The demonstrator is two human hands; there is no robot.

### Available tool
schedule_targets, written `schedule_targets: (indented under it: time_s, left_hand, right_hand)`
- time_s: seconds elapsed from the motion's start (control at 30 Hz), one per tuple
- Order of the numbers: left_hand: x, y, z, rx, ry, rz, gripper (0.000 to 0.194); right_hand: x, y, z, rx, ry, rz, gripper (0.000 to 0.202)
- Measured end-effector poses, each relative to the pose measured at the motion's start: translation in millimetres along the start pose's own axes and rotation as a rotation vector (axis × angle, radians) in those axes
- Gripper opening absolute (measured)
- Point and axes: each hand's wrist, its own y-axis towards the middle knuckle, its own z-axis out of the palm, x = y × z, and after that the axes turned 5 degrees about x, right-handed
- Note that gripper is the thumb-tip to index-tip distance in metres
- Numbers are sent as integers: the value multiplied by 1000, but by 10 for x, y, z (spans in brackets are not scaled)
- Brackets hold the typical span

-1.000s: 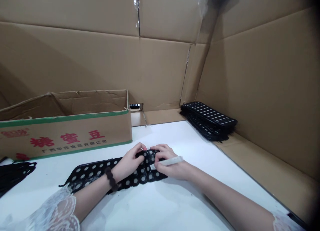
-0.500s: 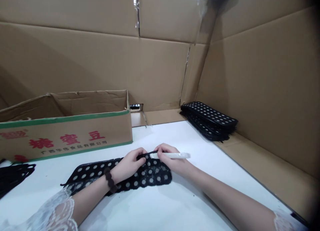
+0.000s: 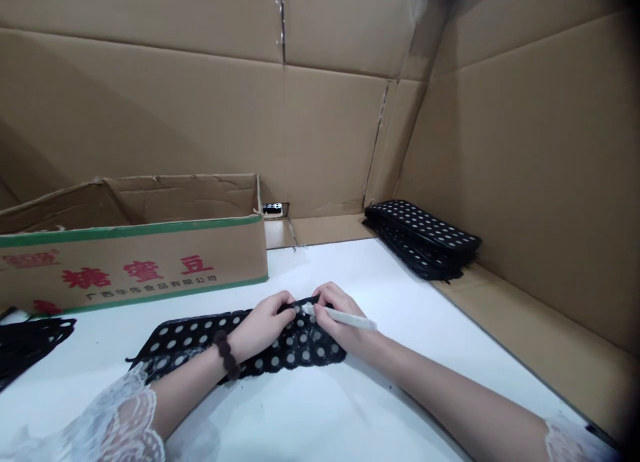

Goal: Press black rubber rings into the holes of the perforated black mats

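Note:
A black piece with rows of pale round dots [image 3: 283, 355] lies across the white table. My left hand [image 3: 263, 325] pinches its upper edge near the middle, thumb and fingers closed on it. Just to the right, my right hand [image 3: 343, 319] is closed around a white pen-like tool [image 3: 353, 320], whose tip end touches the dotted piece close to my left thumb. The fingers of my right hand also rest at the piece's upper edge. My left forearm covers part of the piece.
An open cardboard box [image 3: 165, 259] with green edges and red characters stands at the left. Black strips [image 3: 33, 345] lie at the left edge. A stack of dotted black pieces [image 3: 423, 235] sits at the back right. Cardboard walls [image 3: 190, 109] enclose the white table [image 3: 320, 422].
The white tool has tilted, its rear end now lower. The right part of the dotted piece is slightly bent upward at its top edge. The view has shifted slightly.

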Motion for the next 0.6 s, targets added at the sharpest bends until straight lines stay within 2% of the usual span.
schedule_targets:
  time_s: [0.17,0.33,0.47,0.6]
  left_hand:
    - [-19,-3,83,-103,66,-24,10]
    - [-81,-5,160,-193,191,-48,10]
    - [-77,-13,146,-185,204,-35,11]
    - [-41,-27,74,-101,130,11,9]
  right_hand:
    - [-4,5,139,20,-111,-23,7]
    - [50,36,210,24,-253,39,9]
    - [64,54,214,15,-302,43,10]
    - [3,55,174,-30,-226,12,8]
